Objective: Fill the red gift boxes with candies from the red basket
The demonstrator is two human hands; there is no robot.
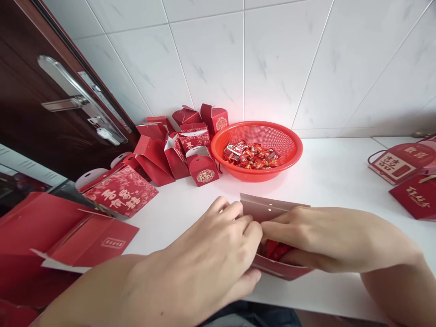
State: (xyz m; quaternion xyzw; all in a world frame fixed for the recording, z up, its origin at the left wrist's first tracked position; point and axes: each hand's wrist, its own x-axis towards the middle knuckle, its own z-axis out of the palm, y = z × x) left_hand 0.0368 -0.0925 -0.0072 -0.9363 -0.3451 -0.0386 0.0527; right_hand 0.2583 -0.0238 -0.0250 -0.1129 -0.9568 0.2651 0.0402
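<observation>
Right in front of me stands an open red gift box [286, 271] with a paler inside and two small holes in its raised back flap. My left hand [228, 247] has its fingers curled over the box's left side. From the right, my right hand [306, 236] reaches into the opening; its fingertips are hidden inside. Red-wrapped candies [274, 250] show between the hands in the box. Beyond them sits a red plastic basket [291, 152] with many wrapped candies [254, 155] in it.
Several red gift boxes [204, 171] crowd the back left, near a dark door [20, 81]. Larger open red boxes [91, 238] lie at the near left. More red boxes [413, 195] stand at the right edge. A tiled wall [272, 59] bounds the white table [337, 172].
</observation>
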